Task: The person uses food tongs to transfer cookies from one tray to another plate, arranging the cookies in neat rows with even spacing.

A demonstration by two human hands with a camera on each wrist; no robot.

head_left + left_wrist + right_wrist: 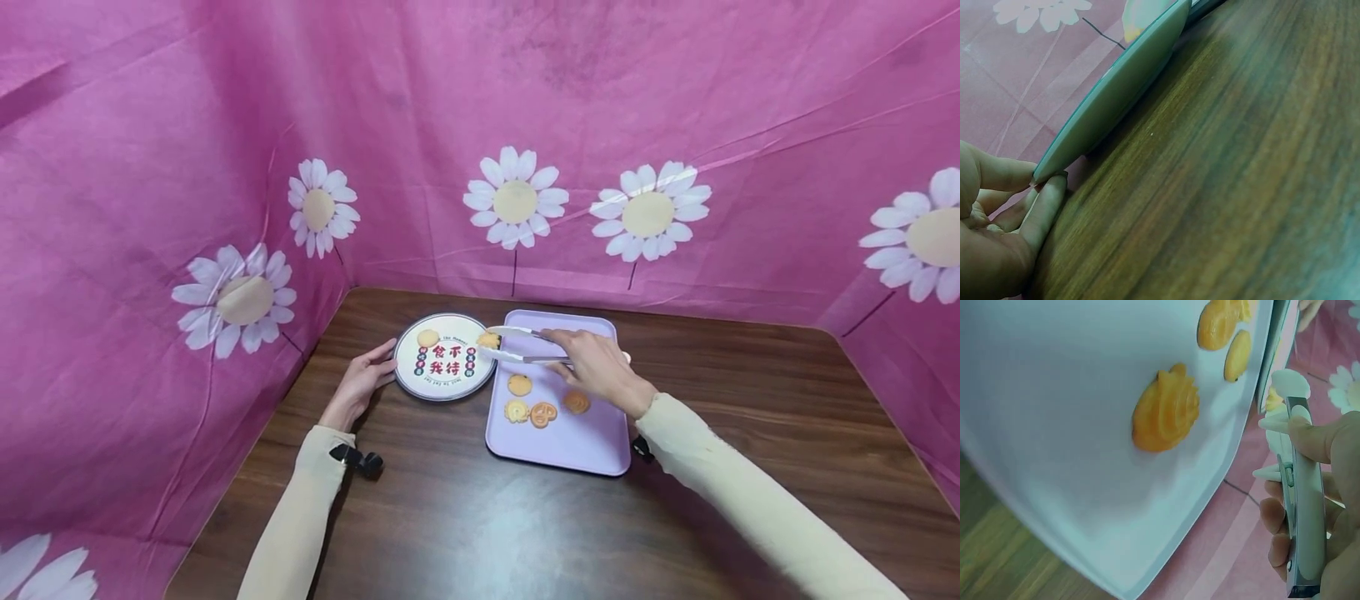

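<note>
Pink daisy cloth [420,83] fills upper frame; brown table [427,500] below. Left hand [362,383] pinches rim of plate [444,391], mid-frame. Right hand [600,367] grips tongs [525,360], cookie [489,341] between tips near plate's right edge. Tray [555,450], right of centre, bears four more cookies [543,414].

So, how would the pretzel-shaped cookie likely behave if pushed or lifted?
The pretzel-shaped cookie may be fragile, given its looped strands. It's probably light, being small beside the purple tray. Lying flat, it would likely slide rather than roll.
</note>
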